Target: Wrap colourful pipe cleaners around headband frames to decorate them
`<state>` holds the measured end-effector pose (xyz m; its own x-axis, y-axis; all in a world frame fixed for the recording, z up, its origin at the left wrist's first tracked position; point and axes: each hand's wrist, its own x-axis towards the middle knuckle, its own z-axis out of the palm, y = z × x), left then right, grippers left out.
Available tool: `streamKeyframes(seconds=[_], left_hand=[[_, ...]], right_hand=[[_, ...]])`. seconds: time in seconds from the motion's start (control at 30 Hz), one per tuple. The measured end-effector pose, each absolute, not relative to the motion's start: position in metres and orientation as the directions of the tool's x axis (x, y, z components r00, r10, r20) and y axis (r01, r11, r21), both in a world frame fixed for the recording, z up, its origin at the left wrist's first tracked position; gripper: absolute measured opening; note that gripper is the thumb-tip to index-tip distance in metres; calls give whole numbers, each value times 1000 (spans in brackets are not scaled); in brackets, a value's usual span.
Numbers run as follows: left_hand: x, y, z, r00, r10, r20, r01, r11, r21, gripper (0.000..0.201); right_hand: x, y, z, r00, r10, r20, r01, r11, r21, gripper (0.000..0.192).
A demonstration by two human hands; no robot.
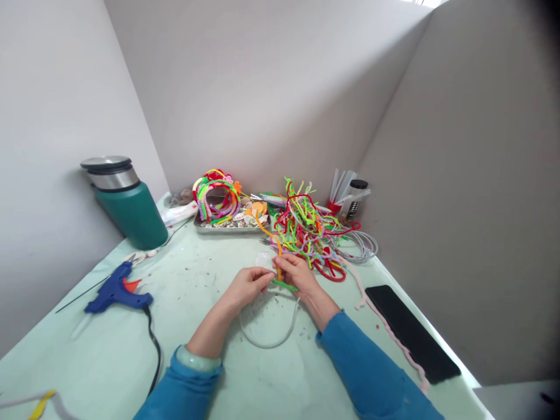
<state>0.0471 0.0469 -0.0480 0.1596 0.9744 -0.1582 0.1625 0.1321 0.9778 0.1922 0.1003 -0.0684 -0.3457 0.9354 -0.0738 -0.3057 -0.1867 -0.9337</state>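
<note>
Headband [269, 335], a white hoop, is held at its top over the table [109, 356] by both hands: left hand [248, 286] pinched on it, right hand [295, 271] pinched on an orange stem [272, 238], seemingly for wrapping. Open room is left in front; the stem pile [308, 230] crowds the far edge, the glue gun [116, 293] lies well left.

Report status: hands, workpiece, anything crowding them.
Left hand and right hand both pinching a white headband with an orange pipe cleaner at its top. Pipe cleaner pile just beyond right hand; glue gun off left.
</note>
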Motion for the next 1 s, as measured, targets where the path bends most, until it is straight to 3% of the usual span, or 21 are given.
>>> streamKeyframes(seconds=[0.27,0.43,0.53,0.7,1.0], left_hand=[[47,48,-51,118,988,-99,275,63,959,29],[42,53,-58,-9,987,158,476,-135,869,21],[42,54,-59,-44,964,262,473,-211,856,25],[46,53,-61,28,990,137,353,-138,925,30],[45,53,-61,59,996,67,250,-80,965,22]], right_hand=[[194,104,-66,-241,970,-39,-433,-143,-890,25],[194,105,-70,-186,981,46,-408,-35,-912,19],[191,102,-71,-187,978,90,-340,22,-940,18],[186,95,-67,-229,959,168,-224,116,-968,16],[184,93,-69,-253,948,191,-189,145,-971,16]])
